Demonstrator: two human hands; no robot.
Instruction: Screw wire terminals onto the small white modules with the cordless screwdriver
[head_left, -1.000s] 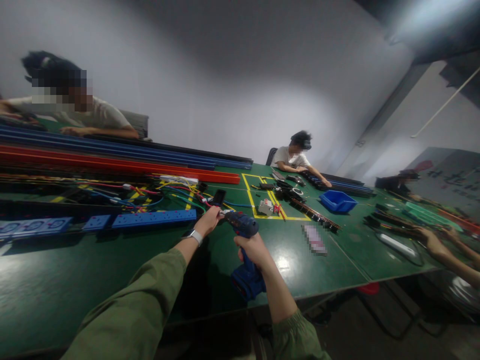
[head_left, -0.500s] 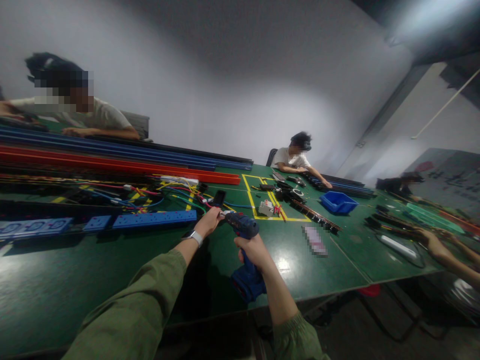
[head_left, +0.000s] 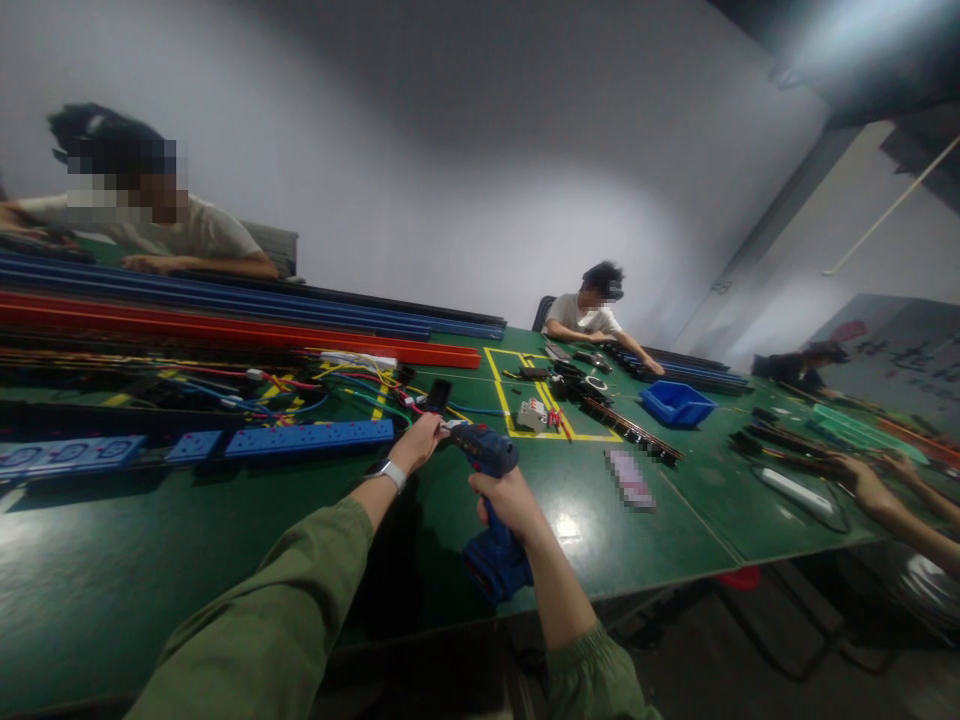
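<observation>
Presently clasping cordless drill (head_left: 486, 450) in closed grip of right hand (head_left: 514, 505), aiming toward ten o'clock; bunching fingers of left hand (head_left: 420, 440) at silver tip (head_left: 448, 427), pinched piece not discernible; working beside black part (head_left: 437, 395); flanking socket strip (head_left: 307, 437), nine o'clock; nearing counter (head_left: 165, 540) edge, six o'clock; facing blue bin (head_left: 677, 402), three o'clock.

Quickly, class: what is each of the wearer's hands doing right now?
Left hand: closed at the drill's front end; exactly what it grips cannot be told.
Right hand: closed around the handle of the blue drill.
</observation>
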